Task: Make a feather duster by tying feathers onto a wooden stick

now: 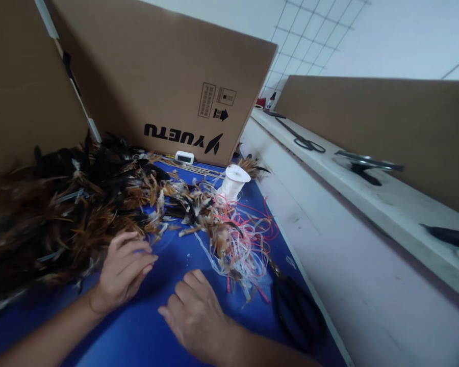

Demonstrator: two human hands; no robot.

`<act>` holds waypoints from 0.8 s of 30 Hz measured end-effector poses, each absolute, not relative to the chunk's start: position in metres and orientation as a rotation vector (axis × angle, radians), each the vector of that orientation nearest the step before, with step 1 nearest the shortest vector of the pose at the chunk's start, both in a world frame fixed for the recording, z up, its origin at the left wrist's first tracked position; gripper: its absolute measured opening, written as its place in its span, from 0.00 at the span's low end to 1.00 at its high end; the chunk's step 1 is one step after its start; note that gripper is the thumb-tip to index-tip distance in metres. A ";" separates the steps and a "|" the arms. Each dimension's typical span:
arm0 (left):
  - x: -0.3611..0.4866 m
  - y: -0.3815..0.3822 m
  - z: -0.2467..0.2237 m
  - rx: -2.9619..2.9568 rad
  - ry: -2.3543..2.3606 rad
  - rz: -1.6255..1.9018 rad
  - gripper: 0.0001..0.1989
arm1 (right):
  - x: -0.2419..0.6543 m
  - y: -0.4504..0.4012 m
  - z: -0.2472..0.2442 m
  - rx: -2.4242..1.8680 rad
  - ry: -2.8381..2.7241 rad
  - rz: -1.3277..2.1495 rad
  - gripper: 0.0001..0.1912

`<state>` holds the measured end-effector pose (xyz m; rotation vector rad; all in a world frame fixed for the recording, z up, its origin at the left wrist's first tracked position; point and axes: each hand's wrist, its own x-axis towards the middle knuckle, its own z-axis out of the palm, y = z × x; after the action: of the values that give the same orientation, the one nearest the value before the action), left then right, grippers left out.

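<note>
Over the blue tabletop (137,331), my left hand (126,267) is beside a large heap of brown and black feathers (87,204). Its fingers are loosely bent and apart, and I see nothing in them. My right hand (195,311) is to the right of it, back up, with the fingers curled in; what they hold, if anything, is hidden. Beyond the right hand lies a tangle of pink and white ribbon strands (248,239) mixed with loose feathers. A white spool (235,183) stands behind the tangle.
Black-handled scissors (298,311) lie at the table's right edge. Cardboard panels (156,66) rise behind the feathers, with a small white device (184,157) at their foot. On the white ledge (367,193) to the right are more scissors (308,144) and metal tools.
</note>
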<state>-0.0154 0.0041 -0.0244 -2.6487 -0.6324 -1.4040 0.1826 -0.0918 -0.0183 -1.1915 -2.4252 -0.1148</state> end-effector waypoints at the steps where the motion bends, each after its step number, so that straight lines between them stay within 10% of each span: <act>1: -0.016 0.003 -0.028 -2.674 -0.604 -1.421 0.11 | 0.184 -0.097 -0.024 -1.203 -2.388 -0.125 0.14; 7: -0.016 -0.006 -0.041 -2.841 -0.593 -1.311 0.23 | 0.183 -0.105 -0.042 -1.193 -2.399 0.006 0.05; 24: 0.004 -0.032 -0.034 -2.989 -1.056 -1.407 0.25 | 0.205 -0.073 -0.040 -1.378 -2.416 0.231 0.34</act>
<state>0.0036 -0.0319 -0.0344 -2.9886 -1.0563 -1.4072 0.2046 -0.0733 -0.0398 -1.3783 -2.4161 0.2307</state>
